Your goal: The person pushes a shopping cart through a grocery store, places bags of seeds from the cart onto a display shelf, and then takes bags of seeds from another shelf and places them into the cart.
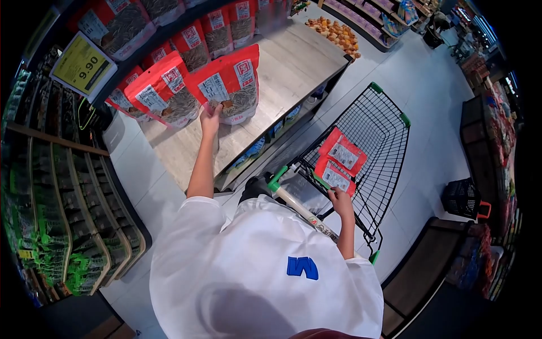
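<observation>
My left hand (pixel 211 116) reaches to the wooden display table (pixel 285 62), its fingers closed at the lower edge of a red pouch of sunflower seeds (pixel 228 85) that stands upright. Beside that pouch, to its left, stands another red pouch (pixel 164 90). Over the cart's handle end, my right hand (pixel 340 199) has its fingers bent against the near red pouch (pixel 335 176), at its lower edge. A second red pouch (pixel 343 151) lies just beyond it in the wire shopping cart (pixel 384 135).
More red pouches (pixel 217 28) stand on a raised shelf behind, with a yellow price sign (pixel 84 66) at its left. Green packets (pixel 51 254) fill the left racks. A black basket (pixel 460 198) sits on the floor at right, near dark display stands.
</observation>
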The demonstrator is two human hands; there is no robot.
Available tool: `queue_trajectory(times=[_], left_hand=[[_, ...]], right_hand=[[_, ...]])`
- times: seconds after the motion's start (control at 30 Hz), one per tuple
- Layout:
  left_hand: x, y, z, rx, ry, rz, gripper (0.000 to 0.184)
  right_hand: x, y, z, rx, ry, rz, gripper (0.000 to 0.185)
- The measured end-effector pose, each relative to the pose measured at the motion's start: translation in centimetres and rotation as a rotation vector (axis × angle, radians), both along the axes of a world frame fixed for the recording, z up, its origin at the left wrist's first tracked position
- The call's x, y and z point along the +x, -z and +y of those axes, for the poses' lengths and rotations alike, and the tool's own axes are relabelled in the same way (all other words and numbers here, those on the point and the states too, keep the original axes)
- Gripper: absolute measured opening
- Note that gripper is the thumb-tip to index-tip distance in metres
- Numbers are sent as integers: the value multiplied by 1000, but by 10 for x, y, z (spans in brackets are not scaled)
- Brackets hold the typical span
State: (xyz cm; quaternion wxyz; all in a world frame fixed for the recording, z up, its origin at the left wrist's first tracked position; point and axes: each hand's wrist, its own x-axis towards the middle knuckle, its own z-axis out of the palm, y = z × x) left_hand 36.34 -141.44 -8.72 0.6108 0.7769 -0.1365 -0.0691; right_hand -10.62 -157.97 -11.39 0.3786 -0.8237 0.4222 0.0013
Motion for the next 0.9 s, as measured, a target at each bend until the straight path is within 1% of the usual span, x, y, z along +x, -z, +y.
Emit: queue_trajectory(times=[0.07, 0.1, 0.13, 0.2, 0.23, 0.27, 0.33, 0.37, 0.4, 0.47, 0.53, 0.57, 0.6, 0.67, 0.73, 0.8, 0.87, 0.9], left_hand=[[25, 24, -4, -66, -20, -320, 37], [35, 29, -6, -46, -24, -304, 39], [34, 19, -10, -50, -22, -305, 39], [31, -9, -22, 63, -45, -345, 42], [37, -10, -25, 171, -75, -374, 41], [52, -3, -27, 166, -65, -374, 41], [80, 10, -33, 466, -122, -286, 45], [83, 7, -37, 366, -131, -353, 49], [86, 4, -39, 285, -99, -350, 50], [89, -3, -45, 242, -115, -453, 51], [107, 3, -43, 348, -86, -381, 52], [112, 4, -43, 335, -80, -334, 52], [115, 7, -42, 299, -61, -387, 51], [105, -6, -41, 360, -31, -382, 52], [109, 2, -40, 400, -45, -352, 52], [111, 17, -42, 278, -91, -401, 53], [110, 23, -43, 448, -191, -406, 49], [100, 26, -43, 466, -206, -449, 48]], right_hand=[[0, 0, 0, 6, -2, -2, 31], [0, -1, -1, 12, -2, -3, 31], [0, -2, 0, 9, 1, -4, 31], [1, -6, 0, 18, 6, 6, 31], [1, -7, 0, 14, 14, 7, 31], [1, -6, -1, 24, 19, 16, 31], [0, -6, 1, 34, 43, 28, 32], [0, -6, 0, 40, 36, 10, 31], [-1, -6, 0, 47, 31, -7, 31], [1, -11, 1, 45, 56, 18, 30], [3, -16, 2, 9, 41, 41, 26], [2, -11, 2, -16, 18, -6, 26], [-1, 1, 1, -42, -29, 8, 27], [0, 0, -1, -49, -103, 67, 29], [3, -7, -4, -25, -150, 99, 30], [3, -10, -10, 14, -200, 105, 30], [2, -3, -22, 92, -279, 80, 29], [4, -1, -32, 156, -319, 120, 29]])
